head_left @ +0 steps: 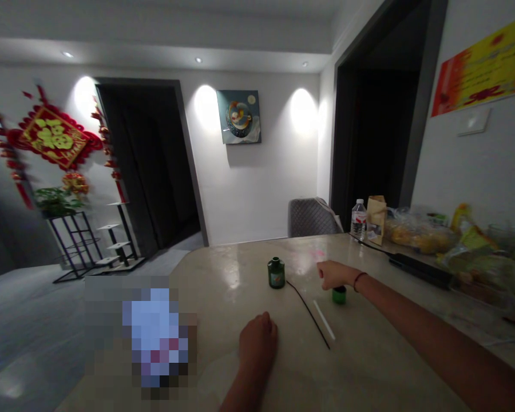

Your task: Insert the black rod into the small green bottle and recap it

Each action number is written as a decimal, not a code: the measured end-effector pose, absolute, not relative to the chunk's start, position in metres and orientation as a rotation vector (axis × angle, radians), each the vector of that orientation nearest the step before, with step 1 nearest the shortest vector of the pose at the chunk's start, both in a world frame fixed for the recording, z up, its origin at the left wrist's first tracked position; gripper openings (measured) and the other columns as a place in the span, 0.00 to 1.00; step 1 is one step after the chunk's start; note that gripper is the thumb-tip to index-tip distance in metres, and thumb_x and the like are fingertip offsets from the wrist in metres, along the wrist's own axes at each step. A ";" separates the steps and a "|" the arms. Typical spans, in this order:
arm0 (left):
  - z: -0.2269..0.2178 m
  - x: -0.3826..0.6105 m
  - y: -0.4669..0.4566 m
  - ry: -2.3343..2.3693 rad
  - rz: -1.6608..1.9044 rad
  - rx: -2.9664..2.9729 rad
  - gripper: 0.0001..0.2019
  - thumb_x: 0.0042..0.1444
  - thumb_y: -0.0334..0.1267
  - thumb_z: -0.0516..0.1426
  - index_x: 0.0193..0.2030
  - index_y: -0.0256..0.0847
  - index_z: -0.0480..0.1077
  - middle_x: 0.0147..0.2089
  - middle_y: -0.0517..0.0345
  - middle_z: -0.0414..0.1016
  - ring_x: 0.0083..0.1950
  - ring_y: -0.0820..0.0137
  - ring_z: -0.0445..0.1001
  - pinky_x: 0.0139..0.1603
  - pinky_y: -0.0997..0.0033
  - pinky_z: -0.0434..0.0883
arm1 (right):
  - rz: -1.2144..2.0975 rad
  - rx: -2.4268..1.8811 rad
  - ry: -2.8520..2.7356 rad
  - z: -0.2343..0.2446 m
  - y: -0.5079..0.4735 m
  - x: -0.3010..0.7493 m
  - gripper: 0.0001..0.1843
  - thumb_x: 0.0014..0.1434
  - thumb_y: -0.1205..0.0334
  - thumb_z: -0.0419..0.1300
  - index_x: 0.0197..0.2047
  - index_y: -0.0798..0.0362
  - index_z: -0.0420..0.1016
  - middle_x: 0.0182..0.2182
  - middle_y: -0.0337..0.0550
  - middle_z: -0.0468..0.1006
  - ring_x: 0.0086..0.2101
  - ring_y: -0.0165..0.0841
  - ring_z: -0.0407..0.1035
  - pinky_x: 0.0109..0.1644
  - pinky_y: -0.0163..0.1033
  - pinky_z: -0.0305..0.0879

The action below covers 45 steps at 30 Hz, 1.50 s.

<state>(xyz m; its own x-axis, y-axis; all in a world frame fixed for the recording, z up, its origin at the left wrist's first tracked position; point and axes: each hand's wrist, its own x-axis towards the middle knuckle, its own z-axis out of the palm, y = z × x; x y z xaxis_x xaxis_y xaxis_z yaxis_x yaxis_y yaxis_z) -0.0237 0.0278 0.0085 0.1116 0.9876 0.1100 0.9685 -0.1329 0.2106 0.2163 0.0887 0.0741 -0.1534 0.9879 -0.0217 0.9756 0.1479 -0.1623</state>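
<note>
A small dark green bottle stands upright with its neck uncovered. To its right lie a thin dark stick or cord and a short white stick. My right hand reaches over the table just behind a green cap, fingers curled closed; whatever may be inside them is hidden. A dark red cord circles that wrist. Nearer to me, my left hand rests on the table in a loose fist, in front of the bottle, with nothing visible in it.
Along the right side of the pale table are a water bottle, a paper bag, plastic bags of food and a long black device. A blurred-out patch covers the left edge. A grey chair stands behind.
</note>
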 end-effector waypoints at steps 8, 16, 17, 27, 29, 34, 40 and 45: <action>0.008 -0.024 0.027 1.985 0.353 2.280 0.13 0.56 0.37 0.43 0.36 0.40 0.67 0.35 0.53 0.73 0.39 0.68 0.71 0.36 0.71 0.60 | 0.661 -2.170 -2.154 0.056 0.096 0.239 0.07 0.29 0.72 0.62 0.15 0.56 0.67 0.12 0.37 0.66 0.21 0.35 0.66 0.26 0.36 0.59; 0.005 -0.025 0.028 1.990 0.365 2.274 0.13 0.56 0.36 0.43 0.36 0.40 0.67 0.35 0.53 0.73 0.38 0.68 0.71 0.36 0.71 0.60 | 0.668 -1.413 -1.768 0.081 0.146 0.190 0.27 0.35 0.68 0.63 0.43 0.57 0.70 0.39 0.46 0.75 0.35 0.31 0.69 0.37 0.34 0.64; 0.005 -0.025 0.028 1.993 0.368 2.272 0.13 0.56 0.36 0.43 0.36 0.40 0.67 0.35 0.53 0.73 0.38 0.68 0.71 0.37 0.70 0.60 | 0.702 -1.298 -1.702 0.083 0.151 0.180 0.26 0.35 0.69 0.63 0.43 0.58 0.70 0.38 0.45 0.75 0.35 0.31 0.69 0.38 0.35 0.64; 0.004 -0.023 0.027 1.973 0.351 2.242 0.13 0.56 0.37 0.43 0.38 0.40 0.68 0.37 0.52 0.73 0.40 0.67 0.70 0.38 0.70 0.61 | 0.425 -1.369 -1.599 0.059 0.184 0.121 0.17 0.37 0.62 0.66 0.34 0.55 0.71 0.34 0.46 0.76 0.35 0.35 0.69 0.40 0.38 0.63; 0.004 -0.023 0.026 1.976 0.341 2.229 0.14 0.56 0.37 0.43 0.39 0.39 0.68 0.37 0.52 0.73 0.41 0.67 0.70 0.38 0.70 0.61 | 0.313 -1.455 -1.628 0.050 0.181 0.118 0.18 0.37 0.61 0.66 0.34 0.54 0.70 0.34 0.46 0.76 0.34 0.34 0.69 0.37 0.37 0.63; 0.003 -0.022 0.027 1.970 0.321 2.230 0.13 0.56 0.37 0.43 0.39 0.40 0.67 0.37 0.53 0.73 0.41 0.68 0.70 0.38 0.70 0.61 | 0.273 -1.508 -1.580 0.036 0.173 0.117 0.18 0.39 0.57 0.66 0.35 0.54 0.69 0.31 0.43 0.75 0.31 0.33 0.69 0.34 0.35 0.63; -0.001 -0.023 0.027 1.985 0.353 2.257 0.13 0.56 0.37 0.43 0.38 0.40 0.67 0.36 0.53 0.73 0.40 0.67 0.71 0.37 0.70 0.61 | 0.415 -1.442 -1.622 0.036 0.172 0.123 0.15 0.40 0.58 0.65 0.32 0.55 0.71 0.30 0.43 0.76 0.31 0.32 0.69 0.35 0.35 0.63; 0.003 -0.024 0.027 1.996 0.420 2.175 0.15 0.58 0.43 0.42 0.38 0.41 0.67 0.37 0.54 0.74 0.40 0.67 0.71 0.37 0.70 0.61 | 0.573 -1.320 -1.793 0.046 0.147 0.130 0.15 0.40 0.57 0.65 0.30 0.58 0.71 0.29 0.43 0.76 0.31 0.32 0.68 0.34 0.36 0.63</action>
